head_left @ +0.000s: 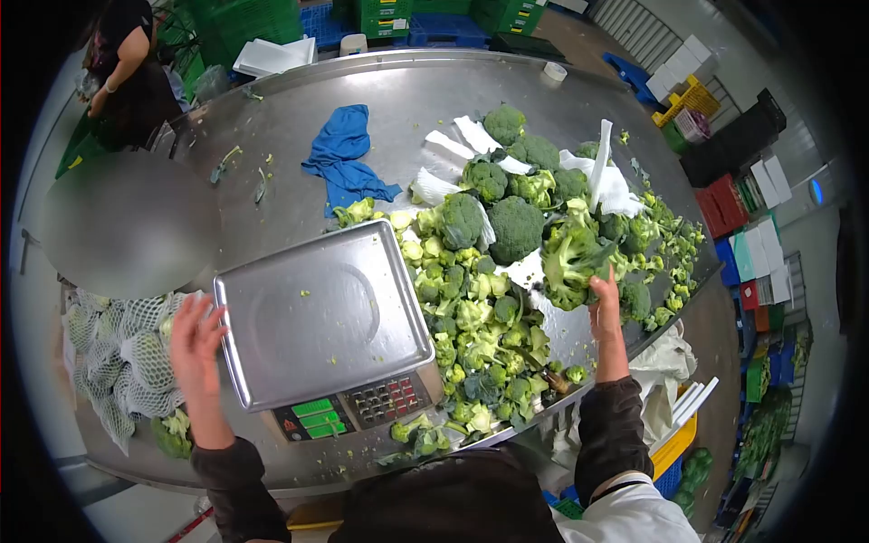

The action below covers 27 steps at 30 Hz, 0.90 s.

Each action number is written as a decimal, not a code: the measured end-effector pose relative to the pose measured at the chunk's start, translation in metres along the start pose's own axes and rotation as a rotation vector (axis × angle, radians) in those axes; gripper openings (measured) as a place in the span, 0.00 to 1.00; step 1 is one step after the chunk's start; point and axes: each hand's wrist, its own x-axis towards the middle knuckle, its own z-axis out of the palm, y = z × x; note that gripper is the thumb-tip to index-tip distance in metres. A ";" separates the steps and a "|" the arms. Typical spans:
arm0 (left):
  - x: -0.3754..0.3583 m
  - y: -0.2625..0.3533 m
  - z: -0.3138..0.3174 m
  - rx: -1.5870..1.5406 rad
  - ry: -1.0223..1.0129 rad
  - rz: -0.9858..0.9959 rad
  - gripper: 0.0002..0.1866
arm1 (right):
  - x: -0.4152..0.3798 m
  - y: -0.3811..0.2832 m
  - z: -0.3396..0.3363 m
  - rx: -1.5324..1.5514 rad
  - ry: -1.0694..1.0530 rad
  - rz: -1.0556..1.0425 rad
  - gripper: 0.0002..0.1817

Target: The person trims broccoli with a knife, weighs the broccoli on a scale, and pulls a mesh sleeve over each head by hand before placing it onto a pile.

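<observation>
My right hand (605,297) grips a broccoli head (572,258), its cut stems turned toward me, over the right part of the metal table. My left hand (196,335) is raised with its fingers apart and holds nothing, just left of the weighing scale's tray (317,312). A few green crumbs lie on that bare tray; the green display (317,418) and keypad face me. Right of the scale spreads a heap of broccoli pieces (475,317). Whole broccoli heads (516,228) lie behind it, several among white foam net sleeves (436,186).
A blue cloth (341,149) lies on the metal table (398,100). Netted produce (136,353) is piled at the left. Another person (127,72) stands at the far left, near a blurred round patch. Green crates (385,16) stand behind the table; white bags (665,366) are at the right.
</observation>
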 end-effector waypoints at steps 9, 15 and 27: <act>-0.053 -0.026 0.152 0.412 -0.483 0.268 0.34 | -0.058 -0.070 0.196 -0.816 -0.839 -0.980 0.45; -0.064 -0.037 0.139 0.973 -0.506 0.502 0.36 | -0.090 -0.024 0.245 -0.776 -0.961 -1.038 0.43; -0.061 -0.016 0.105 1.120 -0.371 0.391 0.34 | -0.081 0.040 -0.039 -1.033 -0.129 -0.272 0.09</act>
